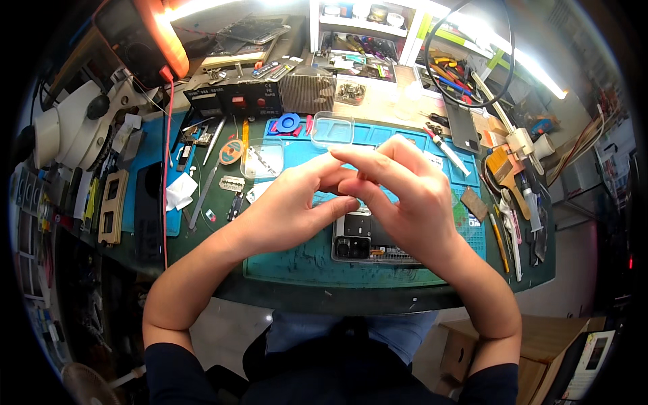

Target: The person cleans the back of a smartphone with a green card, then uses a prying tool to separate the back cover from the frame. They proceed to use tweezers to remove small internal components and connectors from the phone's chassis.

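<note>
Above the blue repair mat (290,260), my two hands meet at the fingertips. My left hand (290,199) is closed in a pinch, its thumb pointing toward the right hand. My right hand (415,192) has its thumb and fingers bent together against the left fingertips. Whatever is between the fingers, if anything, is too small or hidden to make out. Beneath them lies an opened phone (352,248), its camera block and inner parts exposed; the right hand and wrist cover part of it.
Left of the mat sit a clear plastic box (263,158) with small parts, a razor blade (233,183) and a white tissue (180,192). Behind my hands stands another clear box (332,128). A syringe (451,155), brush (503,169) and yellow pencil-like tool (499,243) lie right.
</note>
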The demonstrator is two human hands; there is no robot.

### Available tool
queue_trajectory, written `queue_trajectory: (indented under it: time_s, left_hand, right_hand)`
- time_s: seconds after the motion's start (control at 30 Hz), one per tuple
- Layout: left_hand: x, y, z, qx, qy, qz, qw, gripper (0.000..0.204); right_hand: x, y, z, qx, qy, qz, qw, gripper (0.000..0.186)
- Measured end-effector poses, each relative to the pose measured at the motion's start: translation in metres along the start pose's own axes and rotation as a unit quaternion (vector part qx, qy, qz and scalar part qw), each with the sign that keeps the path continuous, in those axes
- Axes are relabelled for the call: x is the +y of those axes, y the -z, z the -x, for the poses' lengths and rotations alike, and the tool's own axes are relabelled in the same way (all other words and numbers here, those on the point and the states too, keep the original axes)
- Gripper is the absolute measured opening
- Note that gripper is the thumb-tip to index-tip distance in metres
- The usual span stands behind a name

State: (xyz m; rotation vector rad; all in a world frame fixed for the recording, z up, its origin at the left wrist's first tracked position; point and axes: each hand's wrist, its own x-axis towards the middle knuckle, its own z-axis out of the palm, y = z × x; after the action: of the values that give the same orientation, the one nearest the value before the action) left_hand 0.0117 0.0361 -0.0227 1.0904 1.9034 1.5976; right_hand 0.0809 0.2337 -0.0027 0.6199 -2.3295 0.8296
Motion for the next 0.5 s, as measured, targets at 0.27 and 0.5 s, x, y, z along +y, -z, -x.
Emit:
queue_trajectory:
  time_s: [0.27, 0.5]
  left_hand:
    - [-0.004, -0.01, -0.009, 0.079, 0.005, -0.036, 0.996, 0.034]
    - [-0.007, -0.008, -0.013, 0.04, -0.039, 0.01, 0.998, 0.031]
  right_hand:
    - [-0.007, -0.001, -0.003, -0.024, -0.042, -0.08, 0.996, 0.055]
    - [-0.009, -0.003, -0.001, -0.005, -0.088, -0.137, 0.987, 0.05]
